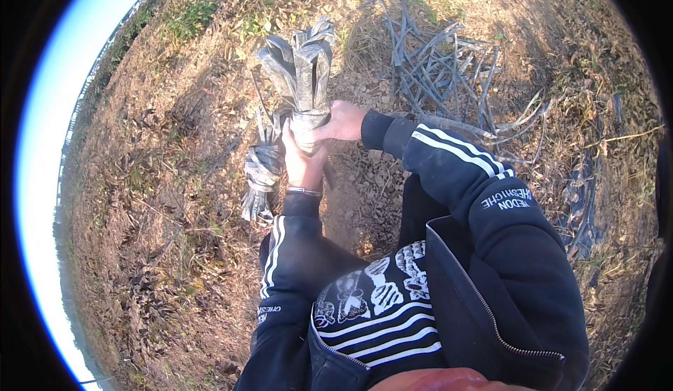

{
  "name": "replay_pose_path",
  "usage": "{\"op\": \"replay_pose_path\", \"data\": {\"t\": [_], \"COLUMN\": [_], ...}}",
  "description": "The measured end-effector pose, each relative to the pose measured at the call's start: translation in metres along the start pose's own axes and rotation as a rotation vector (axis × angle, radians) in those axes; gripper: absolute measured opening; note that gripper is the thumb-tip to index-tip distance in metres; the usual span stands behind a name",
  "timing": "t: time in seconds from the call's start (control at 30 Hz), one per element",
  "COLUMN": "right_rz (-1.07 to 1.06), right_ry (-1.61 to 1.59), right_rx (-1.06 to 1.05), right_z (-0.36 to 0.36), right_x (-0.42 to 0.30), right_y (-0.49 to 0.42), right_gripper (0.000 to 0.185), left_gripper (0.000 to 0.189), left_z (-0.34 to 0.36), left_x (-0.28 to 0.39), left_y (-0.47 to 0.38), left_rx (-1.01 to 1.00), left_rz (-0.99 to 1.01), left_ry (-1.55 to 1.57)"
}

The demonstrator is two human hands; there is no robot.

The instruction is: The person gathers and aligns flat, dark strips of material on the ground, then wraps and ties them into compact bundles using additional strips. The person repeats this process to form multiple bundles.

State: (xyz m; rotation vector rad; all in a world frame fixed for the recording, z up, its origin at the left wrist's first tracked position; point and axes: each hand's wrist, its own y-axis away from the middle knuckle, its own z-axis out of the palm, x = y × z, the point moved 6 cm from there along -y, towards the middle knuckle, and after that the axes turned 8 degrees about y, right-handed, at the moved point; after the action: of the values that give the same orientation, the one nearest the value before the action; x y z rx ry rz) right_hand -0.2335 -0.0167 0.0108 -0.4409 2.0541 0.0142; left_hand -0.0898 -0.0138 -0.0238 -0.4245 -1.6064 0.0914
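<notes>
My left hand (305,167) grips a bundle of folded, flat grey plastic strips (313,75), which look like used drip tape. Its thumb and fingers wrap the bundle from below. From the right, my right hand (344,121) closes on the same bundle at its bound waist, where a strip is wound around it. The folded loops fan out above both hands, pointing away from me. A second tied bundle (262,172) of similar grey strips lies on the ground just left of my left wrist.
A loose tangled heap of grey strips (441,70) lies on the soil ahead to the right, with stray lengths trailing toward my right sleeve. Dark plastic film (581,207) lies farther right. Dry leaves and stalks (152,265) cover the ground on the left.
</notes>
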Motion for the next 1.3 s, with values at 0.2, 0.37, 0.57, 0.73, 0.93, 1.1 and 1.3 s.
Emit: {"op": "replay_pose_path", "data": {"t": [0.2, 0.37, 0.57, 0.73, 0.93, 1.1, 1.3], "right_rz": [-0.038, -0.015, 0.071, 0.028, -0.067, 0.020, 0.056], "right_ry": [-0.002, 0.211, 0.355, 0.130, -0.111, 0.170, 0.420], "right_rx": [-0.096, -0.058, -0.004, 0.051, -0.086, -0.121, -0.180], "right_z": [-0.010, -0.011, -0.006, 0.002, -0.008, -0.010, -0.012], "right_x": [0.000, 0.001, -0.001, -0.004, -0.007, -0.013, -0.003], "right_y": [0.003, 0.000, 0.004, -0.001, 0.005, 0.006, 0.009], "right_gripper": [0.061, 0.070, 0.074, 0.073, 0.055, 0.065, 0.078], "left_gripper": [0.063, 0.065, 0.087, 0.089, 0.080, 0.063, 0.059], "left_z": [0.005, 0.000, -0.008, 0.002, 0.007, 0.007, 0.007], "left_x": [-0.005, -0.016, -0.007, 0.008, 0.012, 0.004, 0.000], "left_y": [-0.002, -0.009, -0.003, 0.003, -0.002, -0.005, -0.009], "left_rx": [-0.347, -0.209, 0.051, 0.080, -0.303, -0.304, -0.231], "left_rz": [-0.197, -0.005, 0.099, 0.147, -0.066, -0.097, -0.014], "left_ry": [0.505, 0.177, -0.372, -0.415, 0.367, 0.353, 0.375]}}
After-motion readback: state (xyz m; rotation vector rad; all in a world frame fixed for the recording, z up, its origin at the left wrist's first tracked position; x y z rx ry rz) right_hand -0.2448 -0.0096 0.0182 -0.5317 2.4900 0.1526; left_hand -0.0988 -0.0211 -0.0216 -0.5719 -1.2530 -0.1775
